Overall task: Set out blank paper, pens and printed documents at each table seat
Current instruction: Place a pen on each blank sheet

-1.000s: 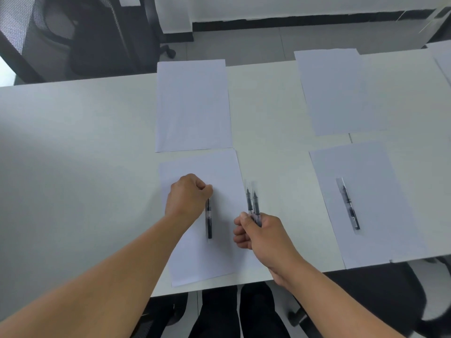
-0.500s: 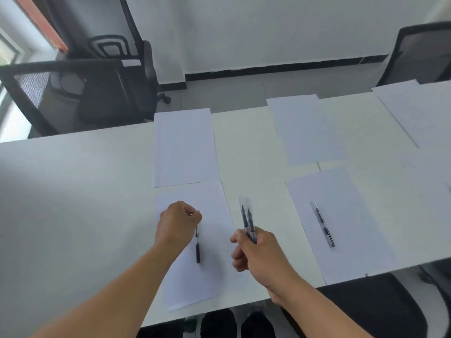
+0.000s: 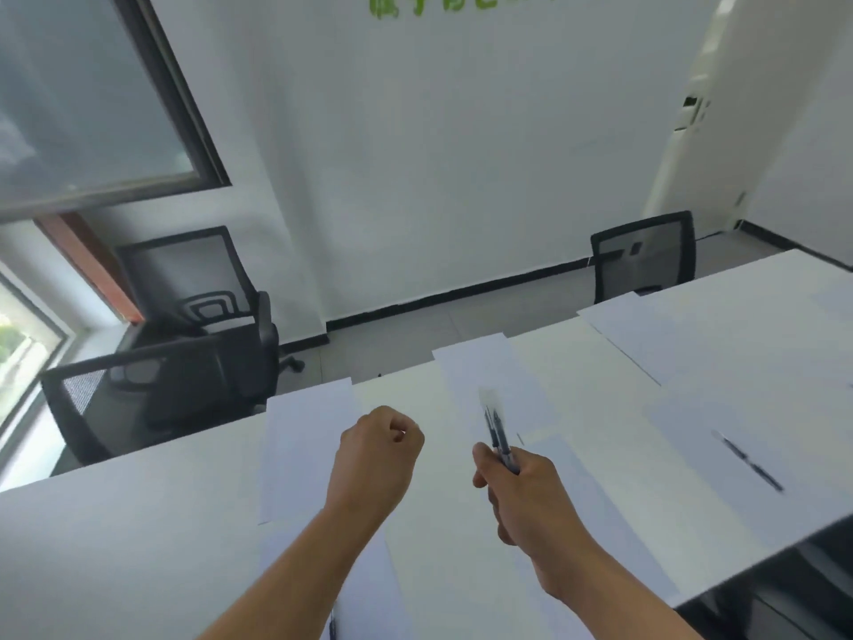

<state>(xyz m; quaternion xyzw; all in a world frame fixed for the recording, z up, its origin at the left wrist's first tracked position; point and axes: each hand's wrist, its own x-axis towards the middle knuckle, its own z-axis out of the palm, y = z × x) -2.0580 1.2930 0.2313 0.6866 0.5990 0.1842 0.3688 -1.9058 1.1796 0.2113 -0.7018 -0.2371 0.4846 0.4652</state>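
Green wall lettering (image 3: 484, 2) unreadable; right hand (image 3: 521, 482) holds pens (image 3: 498, 431).

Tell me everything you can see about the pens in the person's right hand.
The pens look like two slim dark pens in clear wrappers, held side by side as a bundle. The right hand grips their lower ends with fingers curled round them, so those ends are hidden. Their upper ends stick up out of the fist and lean slightly left, above the white table and its paper sheets. They are blurred, so finer detail cannot be told. Only the hand touches them.
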